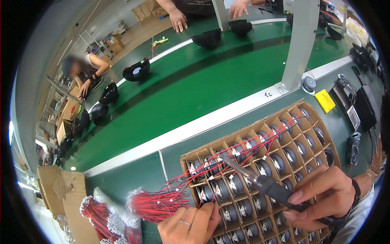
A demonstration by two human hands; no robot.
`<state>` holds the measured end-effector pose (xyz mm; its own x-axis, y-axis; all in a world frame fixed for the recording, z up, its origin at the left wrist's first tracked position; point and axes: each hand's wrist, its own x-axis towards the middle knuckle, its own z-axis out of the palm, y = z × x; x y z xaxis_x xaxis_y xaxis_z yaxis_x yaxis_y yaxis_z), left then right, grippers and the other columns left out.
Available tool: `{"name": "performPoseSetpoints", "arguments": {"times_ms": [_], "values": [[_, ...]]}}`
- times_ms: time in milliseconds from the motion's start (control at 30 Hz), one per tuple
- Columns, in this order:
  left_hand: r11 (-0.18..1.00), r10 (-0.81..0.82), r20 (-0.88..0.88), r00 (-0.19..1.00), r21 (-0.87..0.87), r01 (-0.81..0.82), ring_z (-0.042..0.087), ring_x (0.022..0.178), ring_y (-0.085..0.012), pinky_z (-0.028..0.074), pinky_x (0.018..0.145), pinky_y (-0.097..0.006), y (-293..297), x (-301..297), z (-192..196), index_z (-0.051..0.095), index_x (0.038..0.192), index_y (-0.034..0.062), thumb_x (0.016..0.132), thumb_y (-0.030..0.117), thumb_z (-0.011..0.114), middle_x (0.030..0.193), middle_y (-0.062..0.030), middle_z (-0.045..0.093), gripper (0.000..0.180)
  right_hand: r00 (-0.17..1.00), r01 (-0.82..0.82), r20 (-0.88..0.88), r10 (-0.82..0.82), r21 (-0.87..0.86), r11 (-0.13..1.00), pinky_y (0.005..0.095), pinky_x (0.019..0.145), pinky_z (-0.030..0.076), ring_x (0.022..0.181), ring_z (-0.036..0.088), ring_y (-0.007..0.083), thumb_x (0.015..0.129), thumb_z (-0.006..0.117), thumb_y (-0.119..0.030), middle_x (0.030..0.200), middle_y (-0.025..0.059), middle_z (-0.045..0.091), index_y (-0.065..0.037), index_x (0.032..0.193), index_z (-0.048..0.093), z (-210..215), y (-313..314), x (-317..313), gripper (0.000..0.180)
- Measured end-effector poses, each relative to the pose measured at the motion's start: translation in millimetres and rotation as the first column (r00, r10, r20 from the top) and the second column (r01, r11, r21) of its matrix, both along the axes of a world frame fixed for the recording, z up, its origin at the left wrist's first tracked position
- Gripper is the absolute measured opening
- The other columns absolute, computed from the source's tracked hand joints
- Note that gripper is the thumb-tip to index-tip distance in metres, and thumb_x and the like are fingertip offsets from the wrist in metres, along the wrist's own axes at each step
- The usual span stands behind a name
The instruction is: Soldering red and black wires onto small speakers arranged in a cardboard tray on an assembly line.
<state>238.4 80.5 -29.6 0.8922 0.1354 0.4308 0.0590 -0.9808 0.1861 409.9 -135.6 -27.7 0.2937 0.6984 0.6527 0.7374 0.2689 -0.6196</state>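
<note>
My right hand (pixel 325 195) grips a soldering iron (pixel 270 189) by its dark handle, with the metal tip pointing up and left over a divided cardboard box (pixel 185 156). Small round speakers (pixel 264 167) fill the compartments. My left hand (pixel 189 225), wearing a ring, pinches a red wire (pixel 214 194) at the box's near left side, beside a speaker. Other red wires (pixel 243 152) with small white connectors lie across the speakers. A loose bundle of red wires (pixel 156 205) spreads on the bench left of the box. The pinched wire's end is partly hidden by my fingers.
A green conveyor belt (pixel 195 87) runs behind the bench, carrying black speaker shells (pixel 136 71). A metal post (pixel 300 44) rises at its near edge. A yellow sponge (pixel 325 101) and a black soldering station (pixel 363 107) sit at right. Co-workers' hands (pixel 178 20) are across the belt.
</note>
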Motion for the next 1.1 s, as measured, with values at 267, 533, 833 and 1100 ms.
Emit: {"name": "performPoseSetpoints", "arguments": {"times_ms": [267,533,833,1100], "values": [[1.0,0.002,-0.001,1.0,0.006,-0.002,0.058,0.058,-0.0219,0.048,0.052,-0.033,0,0,1,0.071,0.094,0.0065,0.08,0.001,0.083,0.071,-0.0059,0.057,0.02,1.0,0.001,-0.008,-0.001,0.008,1.0,0.0254,0.06,0.059,0.08,0.07,0.0211,0.072,0.089,0.008,0.116,0.0154,0.064,-0.01,0.094,0.067,1,0,-1,0.036],[1.0,0.014,-0.021,1.0,0.009,-0.013,0.058,0.058,-0.0221,0.048,0.052,-0.033,0,-1,1,0.07,0.095,0.0064,0.08,0.001,0.083,0.071,-0.006,0.057,0.02,0.999,-0.016,-0.044,0.016,-0.003,1.0,0.0244,0.064,0.061,0.081,0.071,0.02,0.071,0.088,0.009,0.115,0.0159,0.065,-0.01,0.092,0.069,0,-1,-1,0.034],[1.0,-0.005,-0.018,1.0,-0.003,0.005,0.058,0.057,-0.0222,0.047,0.052,-0.033,1,0,0,0.07,0.095,0.0061,0.08,0.001,0.083,0.07,-0.006,0.057,0.02,0.996,-0.079,-0.041,0.082,0.072,0.994,0.0267,0.05,0.06,0.057,0.07,0.0213,0.07,0.086,0.012,0.114,0.0212,0.067,-0.007,0.092,0.069,-8,-1,4,0.034],[1.0,0.01,-0.025,1.0,0.019,-0.01,0.057,0.056,-0.0214,0.047,0.052,-0.033,1,-1,0,0.07,0.094,0.0076,0.08,0.003,0.084,0.07,-0.0053,0.057,0.02,0.994,-0.082,-0.069,0.088,0.096,0.992,0.0258,0.048,0.059,0.055,0.069,0.0215,0.069,0.086,0.013,0.112,0.0222,0.068,-0.005,0.09,0.07,-11,1,3,0.031]]}}
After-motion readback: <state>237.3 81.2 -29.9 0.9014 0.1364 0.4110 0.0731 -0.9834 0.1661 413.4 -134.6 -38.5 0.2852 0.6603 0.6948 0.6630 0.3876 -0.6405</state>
